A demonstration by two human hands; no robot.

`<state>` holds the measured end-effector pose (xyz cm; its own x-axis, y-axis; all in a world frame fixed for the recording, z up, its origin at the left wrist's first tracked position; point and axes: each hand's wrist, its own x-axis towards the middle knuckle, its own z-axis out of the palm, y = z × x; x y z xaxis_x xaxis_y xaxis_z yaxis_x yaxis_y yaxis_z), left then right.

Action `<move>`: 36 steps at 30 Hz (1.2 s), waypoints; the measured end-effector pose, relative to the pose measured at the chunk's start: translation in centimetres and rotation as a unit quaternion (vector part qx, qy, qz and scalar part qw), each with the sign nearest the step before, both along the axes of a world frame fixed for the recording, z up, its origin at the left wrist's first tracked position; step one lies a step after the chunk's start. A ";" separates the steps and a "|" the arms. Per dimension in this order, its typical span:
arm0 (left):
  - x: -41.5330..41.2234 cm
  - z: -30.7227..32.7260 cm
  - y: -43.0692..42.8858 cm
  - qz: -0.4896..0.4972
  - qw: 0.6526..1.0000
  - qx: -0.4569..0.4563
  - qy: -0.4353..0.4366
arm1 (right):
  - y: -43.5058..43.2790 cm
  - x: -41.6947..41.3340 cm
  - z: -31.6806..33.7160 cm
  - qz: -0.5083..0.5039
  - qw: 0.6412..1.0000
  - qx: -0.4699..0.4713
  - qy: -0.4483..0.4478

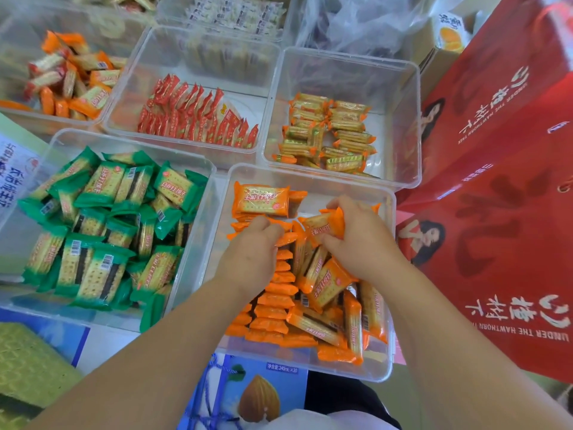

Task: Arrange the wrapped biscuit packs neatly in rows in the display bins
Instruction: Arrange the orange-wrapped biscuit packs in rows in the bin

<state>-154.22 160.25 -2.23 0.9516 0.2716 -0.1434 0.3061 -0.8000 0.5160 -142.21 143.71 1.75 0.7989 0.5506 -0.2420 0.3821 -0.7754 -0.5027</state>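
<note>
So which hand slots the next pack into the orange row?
Probably right: the right hand holds an orange biscuit pack just beside the upright row, while the left hand grips the row's far end.

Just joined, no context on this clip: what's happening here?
A person is sorting orange biscuit packs in the near clear bin. The left hand grips the far end of a row of orange packs standing on edge along the bin's left side. The right hand holds one orange pack above the loose heap on the right. The green packs in the neighbouring bin lie jumbled.
</note>
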 end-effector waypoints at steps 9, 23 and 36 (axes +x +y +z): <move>0.7 0.0 0.0 -0.080 0.989 0.110 -0.060 | 0.3 0.7 0.8 -0.059 0.992 0.107 0.033; 0.5 -0.2 2.8 -0.080 0.997 0.022 -0.005 | 0.2 1.0 -0.5 -0.101 0.978 0.156 0.091; 0.4 -0.8 1.0 -0.098 0.973 0.207 0.038 | 0.7 1.0 -0.1 -0.091 0.983 0.155 0.043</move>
